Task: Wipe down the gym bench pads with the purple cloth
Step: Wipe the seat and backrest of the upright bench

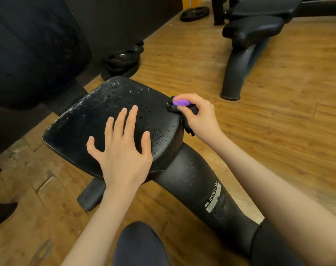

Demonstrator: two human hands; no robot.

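We cannot make out much of the purple cloth (pixel 179 102): only a small bright fold shows between the curled fingers of the right hand (pixel 198 116), the rest bunched dark and hanging below the fist at the right edge of the black, droplet-speckled padded bench seat (pixel 113 104). The left hand (pixel 123 148) lies flat on the pad's near side, fingers spread wide and holding nothing. The black curved metal bench support with its warning label (pixel 213 200) runs under our arms and is partly hidden by a dark-clothed knee (pixel 140 244). Beyond, on the wooden plank floor (pixel 182 60), sit stacked black weight plates (pixel 121 62) and another black bench (pixel 255 33), cut off at the top.
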